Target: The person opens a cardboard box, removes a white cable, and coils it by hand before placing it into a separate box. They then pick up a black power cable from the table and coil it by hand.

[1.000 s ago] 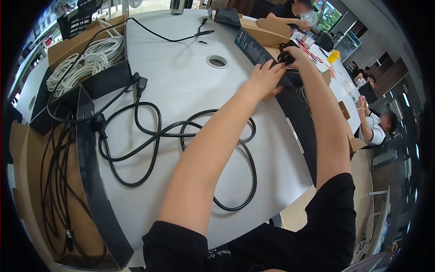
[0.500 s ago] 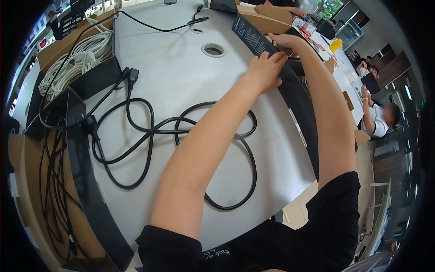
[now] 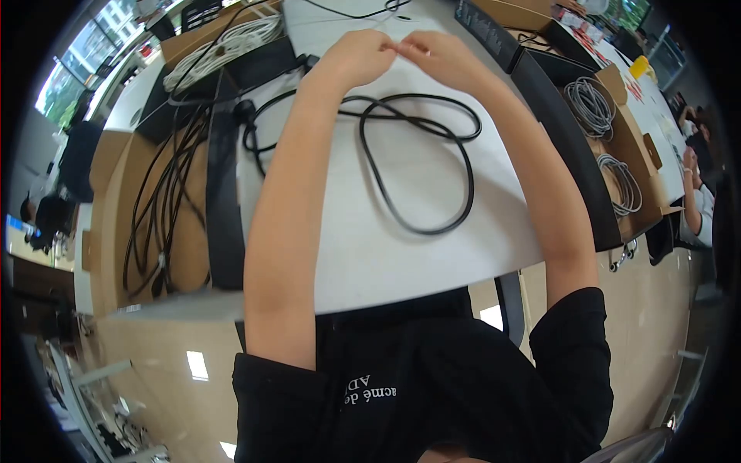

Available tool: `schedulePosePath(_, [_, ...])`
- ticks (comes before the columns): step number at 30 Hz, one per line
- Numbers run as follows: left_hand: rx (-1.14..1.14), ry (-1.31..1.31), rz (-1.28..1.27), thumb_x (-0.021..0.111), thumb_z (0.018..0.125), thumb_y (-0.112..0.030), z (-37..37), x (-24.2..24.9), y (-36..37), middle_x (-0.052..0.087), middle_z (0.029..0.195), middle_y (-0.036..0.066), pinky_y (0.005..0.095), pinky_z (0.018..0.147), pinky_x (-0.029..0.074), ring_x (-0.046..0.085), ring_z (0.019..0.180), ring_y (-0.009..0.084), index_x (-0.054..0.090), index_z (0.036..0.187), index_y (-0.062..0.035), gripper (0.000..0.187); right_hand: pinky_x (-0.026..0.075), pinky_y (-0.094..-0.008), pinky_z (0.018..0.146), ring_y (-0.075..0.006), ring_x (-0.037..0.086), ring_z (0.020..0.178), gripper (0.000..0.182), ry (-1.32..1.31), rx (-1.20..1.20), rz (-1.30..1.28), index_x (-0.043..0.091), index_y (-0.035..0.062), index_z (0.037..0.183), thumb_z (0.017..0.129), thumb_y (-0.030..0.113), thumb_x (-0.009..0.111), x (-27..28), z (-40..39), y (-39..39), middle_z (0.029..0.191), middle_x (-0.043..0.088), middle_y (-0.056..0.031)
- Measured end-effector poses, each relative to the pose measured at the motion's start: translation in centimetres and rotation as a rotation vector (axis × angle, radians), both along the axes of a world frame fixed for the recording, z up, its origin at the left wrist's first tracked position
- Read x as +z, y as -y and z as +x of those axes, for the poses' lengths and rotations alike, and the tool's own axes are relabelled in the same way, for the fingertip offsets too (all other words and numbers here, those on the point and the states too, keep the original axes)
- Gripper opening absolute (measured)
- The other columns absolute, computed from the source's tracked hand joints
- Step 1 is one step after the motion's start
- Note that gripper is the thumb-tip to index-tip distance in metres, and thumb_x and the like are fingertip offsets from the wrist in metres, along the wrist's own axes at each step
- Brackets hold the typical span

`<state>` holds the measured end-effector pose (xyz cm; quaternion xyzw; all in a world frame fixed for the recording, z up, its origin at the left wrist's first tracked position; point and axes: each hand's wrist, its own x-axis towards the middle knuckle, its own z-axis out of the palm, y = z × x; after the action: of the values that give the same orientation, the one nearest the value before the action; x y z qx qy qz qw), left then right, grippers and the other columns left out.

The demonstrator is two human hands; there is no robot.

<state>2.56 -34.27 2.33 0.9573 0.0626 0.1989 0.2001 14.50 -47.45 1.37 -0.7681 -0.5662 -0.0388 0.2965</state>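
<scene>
My left hand (image 3: 356, 59) and my right hand (image 3: 441, 60) meet fingertip to fingertip above the far part of the white table (image 3: 401, 266). Both are closed in a pinch. Whatever is between the fingers is too small or hidden to make out. Below them a black power cable (image 3: 472, 181) lies in loose loops on the tabletop. One black plug (image 3: 245, 113) of it rests by the left box, and another connector (image 3: 309, 62) shows beside my left wrist.
At left stands an open box (image 3: 224, 193) holding black cables (image 3: 166, 185); behind it, a box has white cables (image 3: 231, 48). Right, a long black box (image 3: 567, 158) holds coiled grey cables (image 3: 590, 106). A dark printed box (image 3: 485, 35) stands behind. Another person (image 3: 698, 201) sits far right.
Both hands have left the printed box at the right and come together over the middle of the table. My view has turned, showing more floor and the right box's coils.
</scene>
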Motion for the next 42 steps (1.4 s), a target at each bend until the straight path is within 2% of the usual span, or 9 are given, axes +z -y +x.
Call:
schedulePosePath(6, [0.577, 0.155, 0.26, 0.052, 0.078, -0.028, -7.6, -2.4, 1.2, 0.058, 0.105, 0.015, 0.058, 0.084, 0.034, 0.051, 0.101, 0.033, 0.06, 0.102, -0.0078, 0.032, 0.043, -0.0347, 0.074, -0.0265, 0.053, 0.085, 0.043, 0.162, 0.256, -0.17, 0.06, 0.0013, 0.097, 0.076, 0.038, 0.063, -2.8, -4.7, 3.6, 0.093, 0.056, -0.0148])
schedulePosePath(7, [0.617, 0.299, 0.302, 0.053, 0.079, -0.032, -8.4, -3.6, 1.3, 0.052, 0.112, 0.018, 0.0678, 0.086, 0.023, 0.043, 0.109, 0.0386, 0.057, 0.107, -0.0065, 0.038, 0.043, -0.0345, 0.075, -0.0264, 0.053, 0.085, 0.042, 0.245, 0.271, -0.17, 0.059, 0.0015, 0.097, 0.074, 0.036, 0.065, -2.8, -4.6, 3.9, 0.093, 0.055, -0.0145])
schedulePosePath(10, [0.911, -0.05, 0.19, 0.05, 0.082, -0.041, -9.8, -4.4, 1.8, 0.045, 0.12, 0.022, 0.0696, 0.089, 0.018, 0.035, 0.116, 0.0429, 0.054, 0.112, -0.0056, 0.047, 0.042, -0.0341, 0.075, -0.0268, 0.052, 0.086, 0.036, 0.114, 0.277, -0.227, 0.059, 0.0019, 0.095, 0.072, 0.03, 0.064, -2.2, -4.8, 4.8, 0.091, 0.055, -0.0135])
schedulePosePath(13, [0.853, -0.158, -0.108, 0.045, 0.082, -0.052, -10.1, -4.4, 0.9, 0.043, 0.124, 0.023, 0.0663, 0.093, 0.016, 0.032, 0.118, 0.0453, 0.054, 0.114, -0.0043, 0.058, 0.043, -0.0339, 0.075, -0.0255, 0.052, 0.085, 0.031, 0.047, 0.276, -0.308, 0.058, 0.001, 0.088, 0.071, 0.025, 0.064, -1.6, -4.1, 5.0, 0.091, 0.054, -0.0139])
schedulePosePath(20, [0.614, -0.266, -0.038, 0.044, 0.08, -0.058, -9.0, -4.4, 2.8, 0.045, 0.123, 0.023, 0.0562, 0.094, 0.025, 0.033, 0.118, 0.0457, 0.055, 0.113, -0.0035, 0.065, 0.043, -0.0263, 0.061, -0.0158, 0.054, 0.068, 0.031, -0.159, 0.3, -0.641, 0.057, 0.0027, 0.083, 0.069, 0.028, 0.068, 1.0, -2.7, 6.9, 0.072, 0.057, -0.0058])
schedulePosePath(24, [0.532, -0.081, -0.068, 0.059, 0.073, -0.051, -9.1, -4.4, 3.0, 0.049, 0.116, 0.021, 0.0506, 0.091, 0.033, 0.045, 0.109, 0.0398, 0.053, 0.114, -0.0035, 0.063, 0.041, -0.0202, 0.055, -0.0086, 0.053, 0.059, 0.037, -0.6, 0.24, -0.495, 0.057, 0.0045, 0.084, 0.077, 0.04, 0.064, 0.4, -2.0, 7.3, 0.066, 0.058, -0.0031])
schedulePosePath(29, [0.52, 0.196, -0.216, 0.073, 0.065, -0.029, -8.7, -5.2, 1.4, 0.047, 0.114, 0.023, 0.0374, 0.088, 0.04, 0.049, 0.105, 0.0356, 0.044, 0.118, 0.0003, 0.068, 0.038, -0.0208, 0.051, -0.0069, 0.049, 0.056, 0.035, -0.432, 0.158, -0.254, 0.058, 0.0016, 0.088, 0.083, 0.036, 0.059, -2.3, -4.2, 4.4, 0.063, 0.056, -0.0015])
schedulePosePath(36, [0.562, 0.232, -0.204, 0.063, 0.066, -0.006, -8.3, -6.2, -0.2, 0.052, 0.105, 0.019, 0.0364, 0.083, 0.043, 0.052, 0.1, 0.0297, 0.045, 0.114, 0.0007, 0.052, 0.033, -0.0242, 0.042, -0.0074, 0.044, 0.049, 0.04, -0.324, 0.305, -0.339, 0.057, -0.0022, 0.108, 0.077, 0.021, 0.067, -0.8, -8.1, 4.9, 0.061, 0.054, -0.0005])
schedulePosePath(42, [0.474, 0.402, -0.348, 0.059, 0.064, 0.002, -7.8, -6.8, -0.6, 0.057, 0.099, 0.014, 0.0326, 0.073, 0.048, 0.061, 0.08, 0.0221, 0.046, 0.113, 0.0, 0.051, 0.039, -0.0226, 0.059, -0.0091, 0.047, 0.063, 0.04, -0.396, 0.545, -0.26, 0.052, 0.0017, 0.118, 0.079, 0.003, 0.057, -2.5, -8.1, 4.0, 0.076, 0.055, -0.0023])
